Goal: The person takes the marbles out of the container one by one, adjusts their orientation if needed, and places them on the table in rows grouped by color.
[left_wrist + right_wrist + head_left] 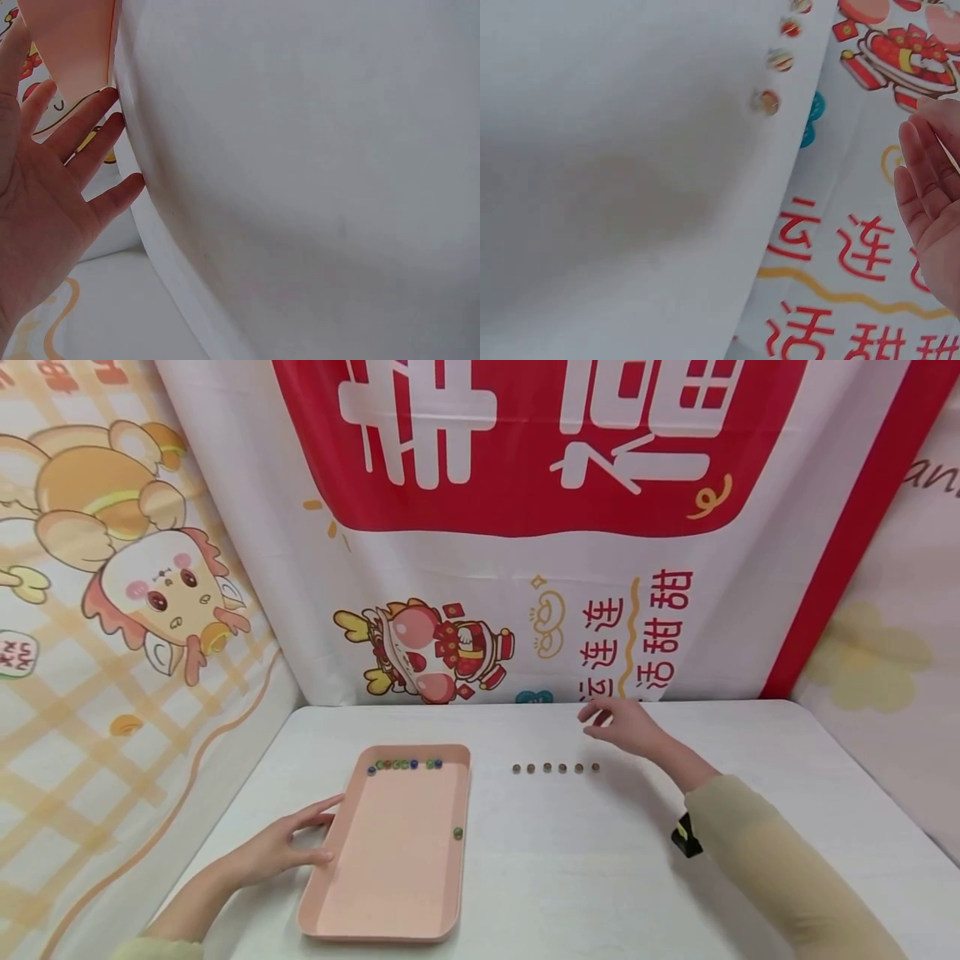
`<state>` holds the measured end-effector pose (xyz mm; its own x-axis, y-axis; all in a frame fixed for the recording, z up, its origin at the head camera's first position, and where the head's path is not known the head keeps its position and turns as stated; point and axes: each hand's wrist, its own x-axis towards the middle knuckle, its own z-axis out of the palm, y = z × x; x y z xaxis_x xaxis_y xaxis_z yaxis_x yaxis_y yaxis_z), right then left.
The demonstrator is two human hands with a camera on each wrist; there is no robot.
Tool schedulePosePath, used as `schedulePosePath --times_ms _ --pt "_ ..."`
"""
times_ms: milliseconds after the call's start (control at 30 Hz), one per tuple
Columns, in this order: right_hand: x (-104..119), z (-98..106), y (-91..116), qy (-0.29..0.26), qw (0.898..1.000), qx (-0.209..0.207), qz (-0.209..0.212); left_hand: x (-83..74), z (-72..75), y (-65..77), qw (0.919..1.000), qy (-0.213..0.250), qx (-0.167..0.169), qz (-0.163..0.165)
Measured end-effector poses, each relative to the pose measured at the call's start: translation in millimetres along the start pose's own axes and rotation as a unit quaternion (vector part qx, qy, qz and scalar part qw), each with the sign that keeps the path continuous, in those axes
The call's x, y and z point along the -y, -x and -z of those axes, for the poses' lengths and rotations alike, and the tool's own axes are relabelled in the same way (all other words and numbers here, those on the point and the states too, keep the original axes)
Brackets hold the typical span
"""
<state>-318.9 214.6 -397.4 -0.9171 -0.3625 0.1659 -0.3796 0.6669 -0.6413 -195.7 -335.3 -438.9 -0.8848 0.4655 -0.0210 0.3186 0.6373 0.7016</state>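
A pink rectangular tray (pixel 390 860) lies on the table to the left. Inside it, several green, blue and brown marbles (pixel 413 764) line its far end, and a single green marble (pixel 458 833) rests by the right wall. My left hand (pixel 273 852) has thumb and fingers spread against the tray's left side; the left wrist view shows the same hand (pixel 56 180) with extended fingers. To the right of the tray, several clear marbles with brownish tints (pixel 562 768) form a row. Above the row's right end hovers my right hand (pixel 626 727), fingers loosely bent, nothing visible in them.
The white table (pixel 555 877) ends at a fabric backdrop (pixel 300 610) with red print. A patterned side cloth (pixel 225 760) hangs along the left. A black strap piece (pixel 686 839) shows beside the right sleeve (pixel 750 835).
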Motion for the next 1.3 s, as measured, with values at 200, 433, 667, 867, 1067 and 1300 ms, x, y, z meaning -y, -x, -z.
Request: schedulePosePath --times_ms 200,433,667,867,1067,1300 --pt "30.8 -5.9 -13.4 -0.01 0.999 0.001 0.036 0.9 0.6 -0.2 1.0 -0.005 0.001 -0.002" --pt "57.2 -22.4 -30.4 -0.026 0.999 0.012 0.045 0.3 1.3 1.2 1.0 -0.008 -0.001 -0.004" --pt "80.8 -41.8 -43.1 -0.051 0.996 0.03 0.074 2.7 -0.4 0.5 1.0 -0.009 -0.003 0.003" --pt "98.9 -62.9 -49.3 -0.05 0.994 0.054 0.077 4.8 -2.9 -0.1 0.9998 -0.009 -0.008 0.017" --pt "113.0 -87.8 -55.2 -0.06 0.992 0.078 0.072 3.5 -2.6 -0.1 0.9996 -0.014 -0.008 0.023" --pt "126.2 -116.3 -63.0 -0.074 0.989 0.101 0.076 3.4 -0.2 0.7 0.9999 -0.011 -0.003 0.008"
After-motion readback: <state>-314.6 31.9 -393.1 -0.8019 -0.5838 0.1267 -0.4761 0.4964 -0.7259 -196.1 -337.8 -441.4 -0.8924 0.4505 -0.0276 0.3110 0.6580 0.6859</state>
